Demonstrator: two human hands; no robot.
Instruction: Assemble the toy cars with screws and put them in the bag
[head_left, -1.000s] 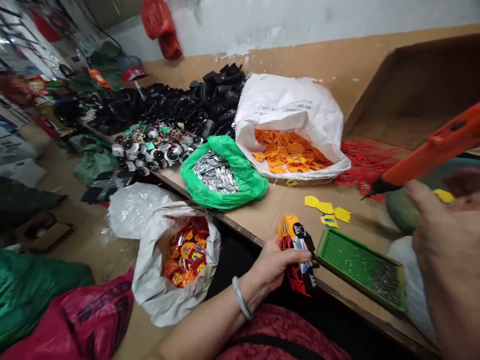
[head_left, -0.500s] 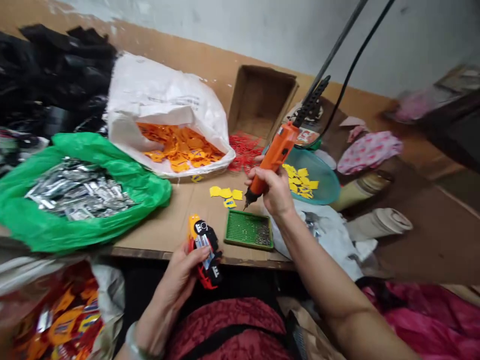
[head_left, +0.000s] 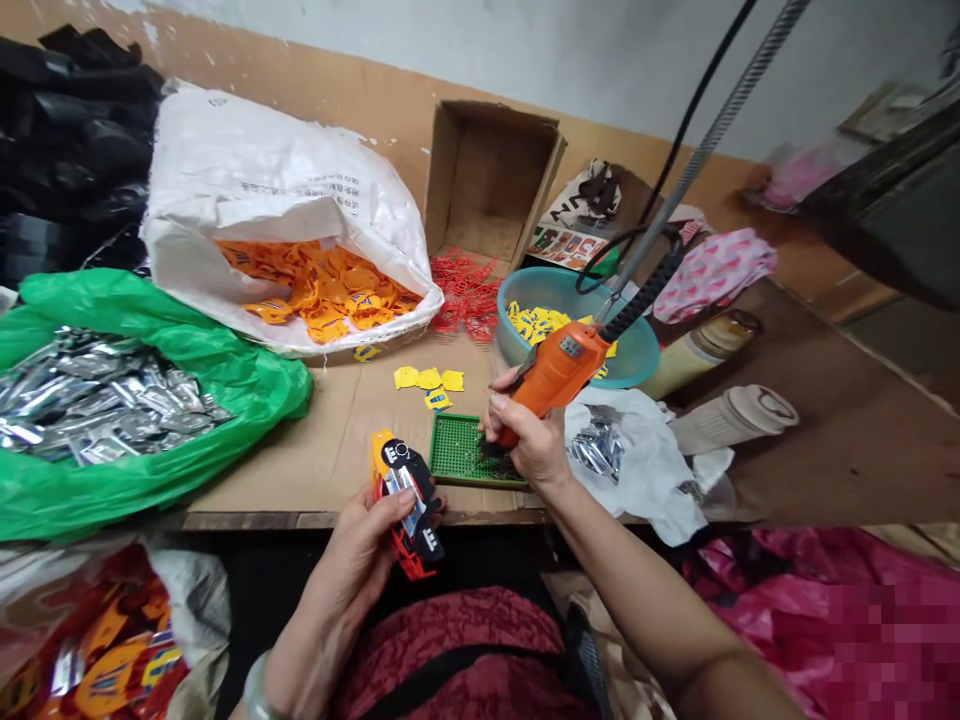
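My left hand (head_left: pixel 367 545) is closed around a toy car (head_left: pixel 409 500) in yellow, red and black, held just in front of the table edge with the thumb on its silver part. An orange electric screwdriver (head_left: pixel 559 368) is gripped in my right hand (head_left: pixel 534 435), its tip angled down into a green perforated tray (head_left: pixel 455 448). Small dark screws lie at the right end of that tray, partly hidden by my fingers. Just behind the tray are several yellow pieces (head_left: pixel 429 379) on the cardboard-covered table.
At left, a green bag (head_left: pixel 277 375) holds silver parts, with a white sack (head_left: pixel 285 165) of orange parts behind it. A blue bowl (head_left: pixel 514 345) of yellow pieces, a cardboard box (head_left: pixel 487 180), red parts (head_left: pixel 465 295) and a white bottle (head_left: pixel 739 418) stand farther back and right. A cable hangs above.
My right hand has lowered the electric screwdriver, bringing its tip down into the green tray. My left hand keeps holding the toy car in nearly the same place. The view has shifted somewhat.
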